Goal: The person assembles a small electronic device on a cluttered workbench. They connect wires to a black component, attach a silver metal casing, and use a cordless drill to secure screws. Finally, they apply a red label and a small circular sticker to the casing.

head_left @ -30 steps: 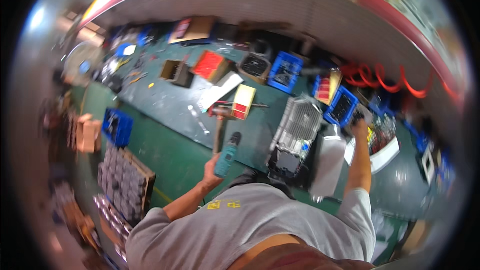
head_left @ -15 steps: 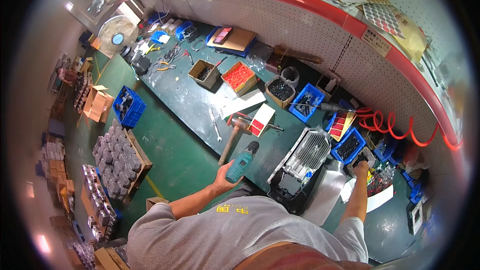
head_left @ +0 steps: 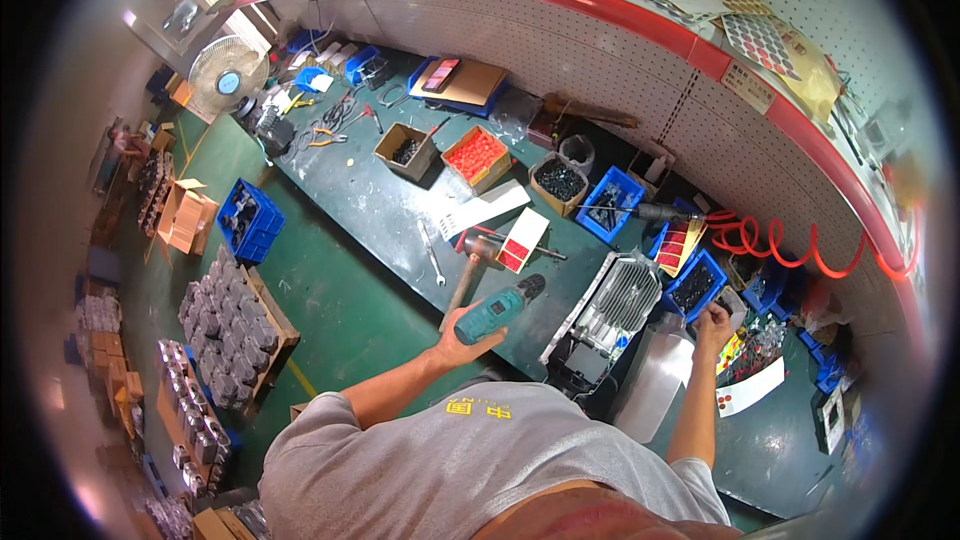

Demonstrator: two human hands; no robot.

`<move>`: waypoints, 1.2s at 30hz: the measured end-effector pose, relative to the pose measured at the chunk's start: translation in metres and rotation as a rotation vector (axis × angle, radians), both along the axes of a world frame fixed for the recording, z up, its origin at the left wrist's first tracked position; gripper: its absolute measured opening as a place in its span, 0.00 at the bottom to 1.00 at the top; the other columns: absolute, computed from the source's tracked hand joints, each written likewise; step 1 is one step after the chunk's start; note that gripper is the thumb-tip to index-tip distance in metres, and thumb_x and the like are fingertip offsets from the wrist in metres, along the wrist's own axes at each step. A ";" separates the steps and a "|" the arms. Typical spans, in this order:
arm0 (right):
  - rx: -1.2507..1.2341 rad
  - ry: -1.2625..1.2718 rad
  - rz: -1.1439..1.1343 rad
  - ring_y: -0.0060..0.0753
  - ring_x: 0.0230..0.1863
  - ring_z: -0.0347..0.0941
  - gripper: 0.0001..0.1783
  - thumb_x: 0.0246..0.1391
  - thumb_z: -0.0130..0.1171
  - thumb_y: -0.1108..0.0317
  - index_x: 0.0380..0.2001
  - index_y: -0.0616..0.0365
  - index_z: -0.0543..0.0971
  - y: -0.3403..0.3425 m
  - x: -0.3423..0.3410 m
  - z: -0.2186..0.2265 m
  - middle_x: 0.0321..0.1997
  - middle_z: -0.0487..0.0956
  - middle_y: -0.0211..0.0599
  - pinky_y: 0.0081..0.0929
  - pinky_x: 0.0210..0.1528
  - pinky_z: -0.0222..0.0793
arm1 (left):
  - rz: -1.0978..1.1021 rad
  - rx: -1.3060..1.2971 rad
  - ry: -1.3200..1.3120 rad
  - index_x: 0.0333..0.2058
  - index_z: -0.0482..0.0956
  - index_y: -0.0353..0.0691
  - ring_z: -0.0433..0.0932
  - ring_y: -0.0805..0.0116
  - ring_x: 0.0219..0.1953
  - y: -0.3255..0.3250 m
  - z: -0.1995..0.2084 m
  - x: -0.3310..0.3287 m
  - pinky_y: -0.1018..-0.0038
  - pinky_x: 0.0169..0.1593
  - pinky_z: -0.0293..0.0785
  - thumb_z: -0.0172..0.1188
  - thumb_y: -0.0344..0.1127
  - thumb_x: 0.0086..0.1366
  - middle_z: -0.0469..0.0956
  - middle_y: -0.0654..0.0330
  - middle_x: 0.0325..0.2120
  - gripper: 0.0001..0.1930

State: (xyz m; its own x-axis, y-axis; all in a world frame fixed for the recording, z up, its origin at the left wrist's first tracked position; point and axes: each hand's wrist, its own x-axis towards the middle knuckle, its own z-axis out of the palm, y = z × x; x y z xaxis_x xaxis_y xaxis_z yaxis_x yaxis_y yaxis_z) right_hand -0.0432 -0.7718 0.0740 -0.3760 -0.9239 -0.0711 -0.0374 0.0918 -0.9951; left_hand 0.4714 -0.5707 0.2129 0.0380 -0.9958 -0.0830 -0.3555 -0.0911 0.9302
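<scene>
My left hand (head_left: 466, 338) is wrapped round a teal cordless drill (head_left: 492, 313), its black chuck pointing up and to the right over the bench edge. My right hand (head_left: 712, 324) is at the near side of a small open box (head_left: 734, 308) and a blue bin of dark small parts (head_left: 697, 287). Its fingers are drawn together; whatever they hold is too small to make out. Between my hands lies a finned metal housing (head_left: 609, 314), with a smooth silver cover (head_left: 652, 380) to its right.
A mallet (head_left: 463, 285), a wrench (head_left: 431, 252) and a box of red caps (head_left: 478, 157) lie on the green bench. Behind them stand a box of black parts (head_left: 560, 182) and another blue bin (head_left: 612, 205). A red coiled hose (head_left: 770, 252) hangs at the right below the shelf (head_left: 590, 2).
The drill has swung from pointing steeply up to pointing more rightward, and moved slightly right. My right hand has drawn back from the small box, slightly left, with its fingers now together.
</scene>
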 end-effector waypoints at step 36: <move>0.232 -0.765 0.154 0.30 0.42 0.83 0.13 0.61 0.62 0.78 0.48 0.65 0.78 0.123 0.137 0.087 0.46 0.83 0.42 0.25 0.46 0.83 | -0.336 0.348 0.273 0.46 0.80 0.35 0.77 0.73 0.32 -0.035 0.028 -0.024 0.73 0.39 0.75 0.65 0.40 0.69 0.79 0.63 0.30 0.14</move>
State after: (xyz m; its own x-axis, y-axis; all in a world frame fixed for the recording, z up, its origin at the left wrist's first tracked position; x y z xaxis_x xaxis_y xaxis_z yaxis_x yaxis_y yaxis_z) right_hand 0.0938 -0.6487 0.1610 -0.0155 -0.8917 -0.4524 0.6159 0.3480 -0.7068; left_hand 0.4473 -0.6055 0.2407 -0.3458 -0.8614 -0.3719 -0.1684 -0.3329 0.9278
